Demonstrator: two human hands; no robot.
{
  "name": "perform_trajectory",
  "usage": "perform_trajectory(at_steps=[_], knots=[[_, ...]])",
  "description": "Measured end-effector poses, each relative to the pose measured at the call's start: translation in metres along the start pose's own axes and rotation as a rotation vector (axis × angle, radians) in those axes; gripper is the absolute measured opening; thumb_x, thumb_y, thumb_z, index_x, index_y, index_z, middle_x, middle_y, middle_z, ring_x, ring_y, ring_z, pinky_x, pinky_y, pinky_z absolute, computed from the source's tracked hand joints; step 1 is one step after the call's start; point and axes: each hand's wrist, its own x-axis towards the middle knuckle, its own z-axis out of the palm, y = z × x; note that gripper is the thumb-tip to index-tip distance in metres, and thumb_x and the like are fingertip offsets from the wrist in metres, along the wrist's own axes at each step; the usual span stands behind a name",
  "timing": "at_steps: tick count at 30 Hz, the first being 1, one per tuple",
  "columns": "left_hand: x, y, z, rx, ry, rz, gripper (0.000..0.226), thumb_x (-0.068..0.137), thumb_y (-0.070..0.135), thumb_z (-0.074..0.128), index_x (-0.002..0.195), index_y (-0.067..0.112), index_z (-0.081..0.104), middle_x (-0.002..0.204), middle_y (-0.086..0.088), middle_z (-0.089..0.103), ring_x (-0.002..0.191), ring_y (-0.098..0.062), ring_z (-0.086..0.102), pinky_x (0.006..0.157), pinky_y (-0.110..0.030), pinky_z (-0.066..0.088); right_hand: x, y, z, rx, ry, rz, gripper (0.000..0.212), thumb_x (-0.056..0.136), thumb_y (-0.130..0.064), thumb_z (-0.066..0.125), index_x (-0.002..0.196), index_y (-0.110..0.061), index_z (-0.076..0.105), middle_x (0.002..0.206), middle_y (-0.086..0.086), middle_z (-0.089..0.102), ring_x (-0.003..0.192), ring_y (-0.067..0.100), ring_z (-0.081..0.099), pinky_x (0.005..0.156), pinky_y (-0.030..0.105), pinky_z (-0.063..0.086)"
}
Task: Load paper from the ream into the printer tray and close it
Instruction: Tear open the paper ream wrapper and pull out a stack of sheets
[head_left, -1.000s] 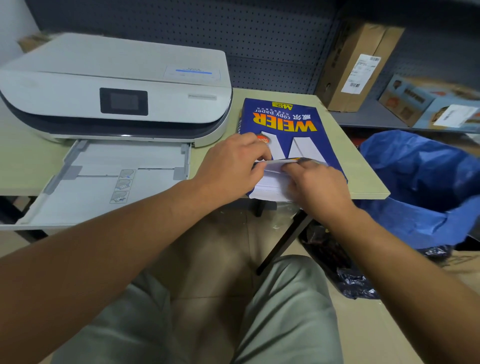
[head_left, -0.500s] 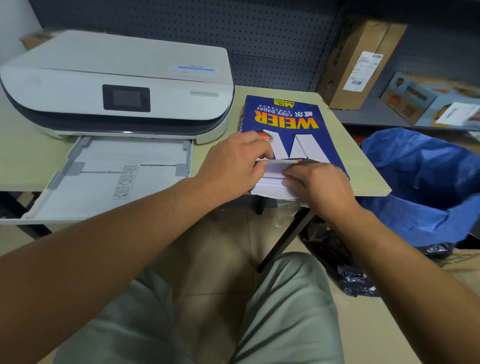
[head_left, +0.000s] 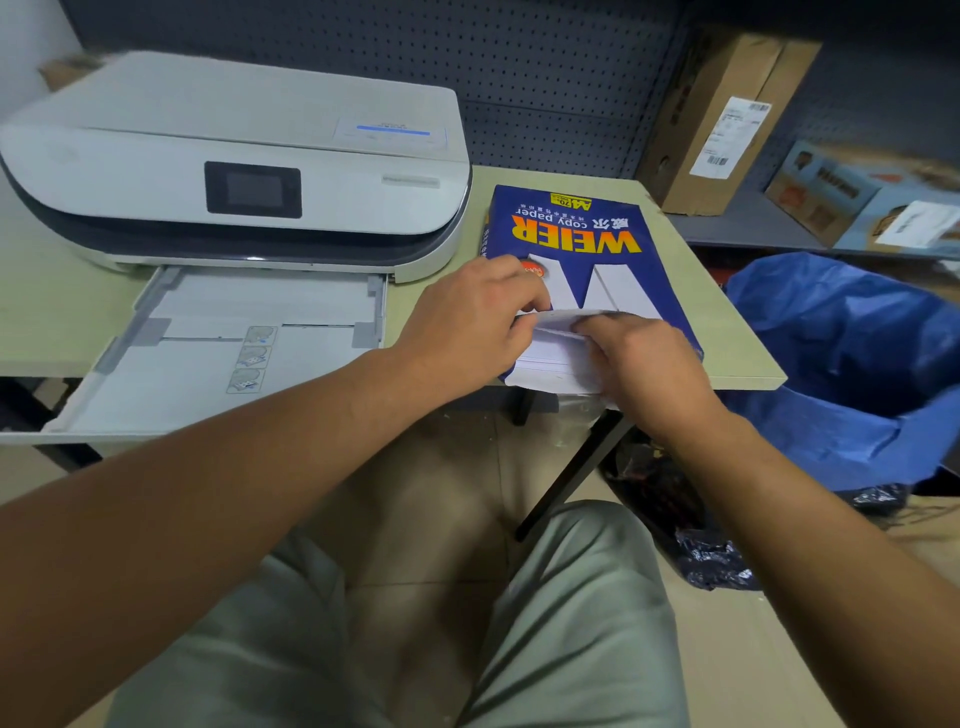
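A blue paper ream lies on the table, right of the white printer. Its near end is open and white sheets show there. My left hand presses on the ream's near left corner, fingers on the torn wrapper flap. On the open end rests my right hand, its fingers curled into the sheets. The printer tray is pulled out toward me and holds no paper.
A cardboard box leans on the shelf at the back right, with printed boxes beside it. A blue plastic bag fills the space right of the table. My knees are below the table edge.
Both hands stay on the ream's open end with only slight finger shifts. The view has tilted a little.
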Motion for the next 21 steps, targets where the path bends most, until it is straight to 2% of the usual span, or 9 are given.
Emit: perform_trajectory(at_steps=[2, 4, 6, 8, 14, 18, 21], knots=[[0.000, 0.002, 0.001, 0.004, 0.004, -0.004, 0.014, 0.090, 0.023, 0.061, 0.100, 0.019, 0.070, 0.103, -0.001, 0.068, 0.098, -0.024, 0.062, 0.067, -0.026, 0.039, -0.003, -0.007, 0.006, -0.075, 0.073, 0.052, 0.039, 0.083, -0.012, 0.075, 0.121, -0.017, 0.066, 0.112, 0.013, 0.074, 0.096, 0.038, 0.071, 0.075, 0.045, 0.059], [-0.001, 0.003, 0.002, -0.011, 0.000, -0.004, 0.013, 0.091, 0.023, 0.061, 0.100, 0.019, 0.069, 0.105, -0.001, 0.067, 0.098, -0.023, 0.061, 0.068, -0.028, 0.046, -0.005, -0.012, 0.009, -0.114, 0.114, 0.076, 0.031, 0.079, -0.011, 0.076, 0.109, -0.016, 0.070, 0.101, 0.012, 0.075, 0.084, 0.036, 0.071, 0.063, 0.039, 0.057], [-0.003, 0.003, 0.003, -0.032, -0.006, 0.001, 0.013, 0.091, 0.023, 0.062, 0.100, 0.020, 0.069, 0.106, 0.000, 0.067, 0.098, -0.022, 0.060, 0.069, -0.030, 0.050, -0.005, -0.012, 0.011, -0.122, 0.137, 0.073, 0.029, 0.076, -0.007, 0.075, 0.104, -0.016, 0.073, 0.094, 0.011, 0.074, 0.077, 0.035, 0.070, 0.057, 0.035, 0.052], [-0.003, 0.002, 0.005, -0.040, -0.015, 0.008, 0.012, 0.091, 0.023, 0.061, 0.100, 0.020, 0.069, 0.106, -0.001, 0.067, 0.096, -0.022, 0.060, 0.069, -0.029, 0.049, -0.007, -0.010, 0.011, -0.104, 0.155, 0.064, 0.031, 0.074, -0.004, 0.074, 0.103, -0.016, 0.074, 0.094, 0.010, 0.074, 0.076, 0.035, 0.071, 0.056, 0.033, 0.050], [-0.004, -0.002, 0.003, -0.085, -0.035, -0.009, 0.015, 0.091, 0.023, 0.061, 0.101, 0.017, 0.069, 0.104, -0.004, 0.067, 0.094, -0.022, 0.061, 0.070, -0.028, 0.049, -0.029, -0.015, 0.010, -0.017, 0.339, 0.051, 0.010, 0.087, -0.013, 0.068, 0.094, -0.018, 0.074, 0.099, 0.001, 0.077, 0.072, 0.031, 0.071, 0.050, 0.030, 0.048], [-0.010, -0.001, 0.000, -0.122, -0.056, -0.040, 0.019, 0.093, 0.029, 0.057, 0.103, 0.019, 0.069, 0.107, -0.001, 0.066, 0.101, -0.014, 0.058, 0.073, -0.032, 0.056, -0.055, -0.026, 0.009, 0.051, 0.404, 0.088, 0.016, 0.093, -0.025, 0.060, 0.100, -0.023, 0.075, 0.106, -0.005, 0.077, 0.071, 0.029, 0.072, 0.047, 0.029, 0.046], [-0.018, 0.004, -0.005, -0.144, -0.070, -0.086, 0.020, 0.094, 0.031, 0.056, 0.104, 0.020, 0.069, 0.105, 0.001, 0.065, 0.104, -0.012, 0.057, 0.072, -0.027, 0.053, -0.075, -0.036, 0.005, 0.109, 0.453, 0.084, 0.020, 0.092, -0.026, 0.058, 0.101, -0.024, 0.076, 0.104, -0.008, 0.077, 0.071, 0.023, 0.073, 0.047, 0.026, 0.044]])
